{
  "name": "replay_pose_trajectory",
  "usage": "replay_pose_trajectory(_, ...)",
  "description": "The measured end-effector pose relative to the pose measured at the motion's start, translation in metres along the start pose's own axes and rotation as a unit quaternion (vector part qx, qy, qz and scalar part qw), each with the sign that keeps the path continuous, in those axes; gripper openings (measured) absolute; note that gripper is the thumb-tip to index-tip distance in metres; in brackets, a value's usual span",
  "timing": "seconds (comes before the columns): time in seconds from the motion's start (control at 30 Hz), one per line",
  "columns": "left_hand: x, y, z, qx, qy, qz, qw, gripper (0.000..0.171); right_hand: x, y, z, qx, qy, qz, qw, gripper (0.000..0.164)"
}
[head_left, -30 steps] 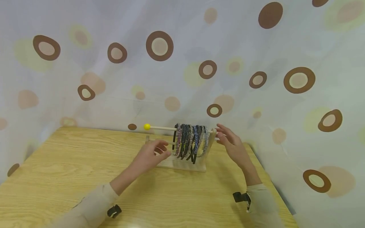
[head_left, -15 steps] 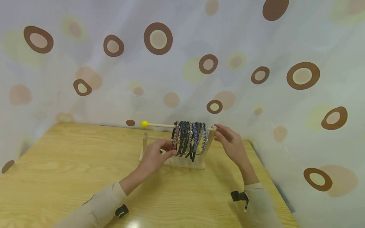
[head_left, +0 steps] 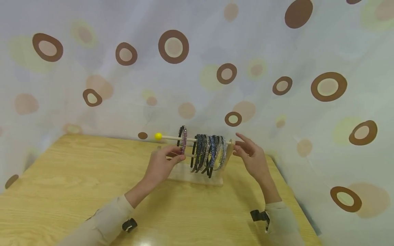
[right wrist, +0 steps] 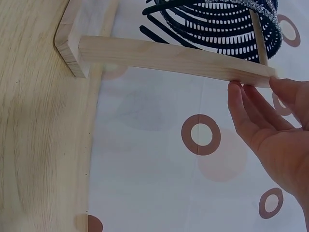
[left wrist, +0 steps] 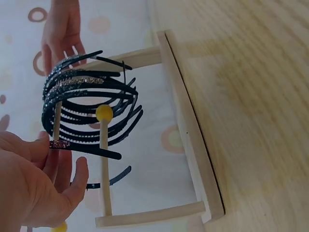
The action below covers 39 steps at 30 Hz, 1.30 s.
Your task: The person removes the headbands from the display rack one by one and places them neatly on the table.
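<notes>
My left hand (head_left: 160, 163) pinches a pink glittery headband (head_left: 184, 138), which still loops around the upper rod (head_left: 168, 137) of a wooden stand. In the left wrist view, thumb and fingers close on the band's glittery side, and its black tip points away from the hand. Farther right on the same rod hang several other headbands (head_left: 209, 153), black with dark, blue and silver glitter. At the rod's right end, my right hand (head_left: 254, 160) touches the top of the stand's upright (right wrist: 178, 60) with fingertips and thumb tip, its fingers fairly straight.
A yellow ball (head_left: 158, 136) caps the rod's left end. A lower rod (left wrist: 105, 169), also yellow-tipped, runs in front. The stand's base (head_left: 191, 177) rests on a wood-grain table (head_left: 197, 212), with a patterned sheet (head_left: 197, 85) hanging behind and to the right.
My left hand has reached the leftmost pink headband, taken hold of it and slid it left and up along the rod, apart from the others. My right hand stays at the upright.
</notes>
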State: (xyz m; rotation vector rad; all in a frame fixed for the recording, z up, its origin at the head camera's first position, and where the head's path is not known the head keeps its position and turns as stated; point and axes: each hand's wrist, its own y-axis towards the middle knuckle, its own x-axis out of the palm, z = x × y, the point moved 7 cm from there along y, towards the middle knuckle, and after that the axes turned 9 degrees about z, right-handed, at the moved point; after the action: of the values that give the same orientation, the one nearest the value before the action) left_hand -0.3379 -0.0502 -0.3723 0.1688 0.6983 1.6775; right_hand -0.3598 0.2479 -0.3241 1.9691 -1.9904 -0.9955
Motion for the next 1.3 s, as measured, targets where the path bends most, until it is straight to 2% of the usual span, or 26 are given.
replay_pose_trajectory(0.17, -0.019, 0.009, 0.003, -0.006, -0.012, 0.022, 0.9997, 0.027, 0.003, -0.002, -0.002, -0.017, -0.009, -0.010, 1.000, 0.036)
replay_pose_trajectory(0.37, -0.042, 0.021, 0.008, -0.004, -0.003, 0.061, 0.9981, 0.036, 0.002, 0.000, -0.006, -0.025, -0.020, -0.007, 0.999, 0.035)
replay_pose_trajectory(0.5, -0.057, 0.028, 0.010, -0.008, -0.027, 0.083, 0.9961, 0.038, 0.002, -0.001, -0.005, -0.018, -0.024, -0.002, 1.000, 0.034)
replay_pose_trajectory(0.67, -0.075, 0.031, 0.012, -0.010, -0.079, 0.106, 0.9911, 0.036, 0.003, -0.005, -0.003, -0.018, -0.021, 0.002, 1.000, 0.033)
replay_pose_trajectory(0.87, -0.096, 0.036, 0.008, -0.002, -0.128, 0.136, 0.9824, 0.039, 0.004, -0.007, -0.005, -0.024, -0.022, 0.007, 0.999, 0.034)
replay_pose_trajectory(1.03, -0.117, 0.042, -0.004, -0.036, -0.151, 0.160, 0.9749, 0.041, 0.005, -0.007, 0.000, -0.022, -0.038, 0.012, 0.999, 0.034)
replay_pose_trajectory(1.17, -0.134, 0.048, -0.010, -0.068, -0.196, 0.173, 0.9630, 0.044, 0.004, -0.003, 0.015, -0.029, -0.042, 0.016, 0.999, 0.036)
replay_pose_trajectory(1.3, -0.145, 0.053, -0.014, -0.080, -0.246, 0.185, 0.9483, 0.047, 0.001, -0.001, 0.032, -0.028, -0.058, 0.018, 0.998, 0.038)
